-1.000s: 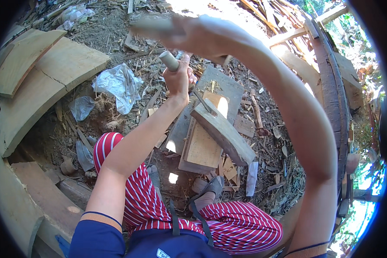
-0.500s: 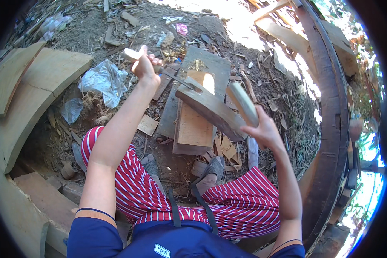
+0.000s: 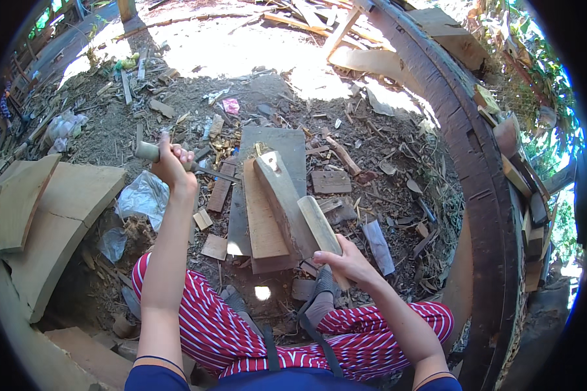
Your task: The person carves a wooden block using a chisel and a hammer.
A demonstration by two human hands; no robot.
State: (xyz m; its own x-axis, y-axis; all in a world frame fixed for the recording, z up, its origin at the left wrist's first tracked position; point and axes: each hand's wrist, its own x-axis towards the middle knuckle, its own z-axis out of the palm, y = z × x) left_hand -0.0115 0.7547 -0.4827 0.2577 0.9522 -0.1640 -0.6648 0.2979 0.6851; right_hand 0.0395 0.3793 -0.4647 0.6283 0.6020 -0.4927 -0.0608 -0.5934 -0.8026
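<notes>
My left hand (image 3: 176,161) grips a chisel by its pale wooden handle (image 3: 147,150), with the metal blade (image 3: 215,174) pointing right, clear of the notched block. That weathered wooden block (image 3: 284,205) has an opening near its far end and rests at a slant on a tan board (image 3: 259,228), which lies on a wider grey plank (image 3: 293,143). My right hand (image 3: 349,264) holds a pale wooden bar (image 3: 316,218) beside the block's near end.
Curved timber offcuts (image 3: 65,202) are stacked on the left, near plastic bags (image 3: 143,199). A long dark curved beam (image 3: 473,195) runs down the right. Wood scraps and chips litter the dirt (image 3: 365,137); my sandalled feet are below the boards.
The bar, raised high a second ago, has come down. The chisel has moved left out of the block's opening, and the block has turned more lengthwise. The view has tilted upward.
</notes>
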